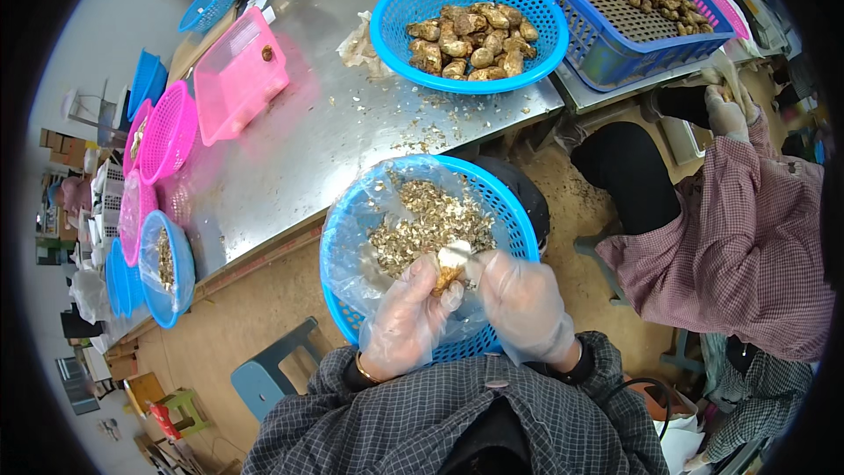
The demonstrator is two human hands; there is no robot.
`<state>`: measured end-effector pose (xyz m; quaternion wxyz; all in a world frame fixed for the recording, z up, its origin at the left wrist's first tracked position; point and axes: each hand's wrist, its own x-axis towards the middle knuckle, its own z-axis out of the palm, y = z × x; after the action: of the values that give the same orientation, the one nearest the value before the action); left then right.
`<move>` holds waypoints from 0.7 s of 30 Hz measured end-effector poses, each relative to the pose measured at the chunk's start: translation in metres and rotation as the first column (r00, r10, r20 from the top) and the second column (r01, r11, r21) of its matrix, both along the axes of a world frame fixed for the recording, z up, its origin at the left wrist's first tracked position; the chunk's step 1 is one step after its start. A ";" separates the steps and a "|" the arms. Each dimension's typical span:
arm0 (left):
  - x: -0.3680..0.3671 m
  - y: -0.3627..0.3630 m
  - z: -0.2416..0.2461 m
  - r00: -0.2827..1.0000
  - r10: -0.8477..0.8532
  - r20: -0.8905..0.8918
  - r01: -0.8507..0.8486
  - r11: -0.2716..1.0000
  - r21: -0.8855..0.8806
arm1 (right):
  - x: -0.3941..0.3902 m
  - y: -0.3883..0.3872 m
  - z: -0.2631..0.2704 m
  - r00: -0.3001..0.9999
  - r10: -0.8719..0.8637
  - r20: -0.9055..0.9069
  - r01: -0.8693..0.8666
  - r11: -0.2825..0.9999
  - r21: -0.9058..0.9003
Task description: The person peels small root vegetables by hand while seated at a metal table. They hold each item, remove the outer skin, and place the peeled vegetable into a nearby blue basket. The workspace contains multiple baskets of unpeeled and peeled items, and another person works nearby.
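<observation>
In my left hand (pixel 410 313), gloved in clear plastic, I hold a brown mushroom (pixel 448 275) whose upper end is peeled white. My right hand (pixel 524 300), gloved the same way, is closed on what looks like a small blade (pixel 472 253). The blade is blurred and mostly covered by the fingers; it meets the white end of the mushroom. Both hands are over a round blue plastic basket (pixel 511 194) lined with a clear plastic bag (pixel 346 264). Brown and white peelings (pixel 422 221) lie inside the bag.
On the metal table (pixel 297 138) stand a blue basket of mushrooms (pixel 389 26), a pink tray (pixel 227 79) and several pink and blue baskets at left. A blue crate (pixel 633 66) holds more mushrooms. A co-worker (pixel 725 231) sits at right; a grey-blue stool (pixel 264 376) is at left.
</observation>
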<state>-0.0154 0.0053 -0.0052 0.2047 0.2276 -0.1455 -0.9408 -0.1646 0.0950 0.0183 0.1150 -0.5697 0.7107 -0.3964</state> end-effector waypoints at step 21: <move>0.012 -0.006 -0.002 0.978 -0.176 -0.113 0.192 0.971 0.143 | -0.014 0.004 -0.018 1.000 0.012 -0.024 -0.016 0.986 -0.165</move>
<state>-0.0033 -0.0005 -0.0072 0.1054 0.1811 -0.0827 -0.9743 -0.1787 0.0987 0.0001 0.0621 -0.5868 0.6725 -0.4468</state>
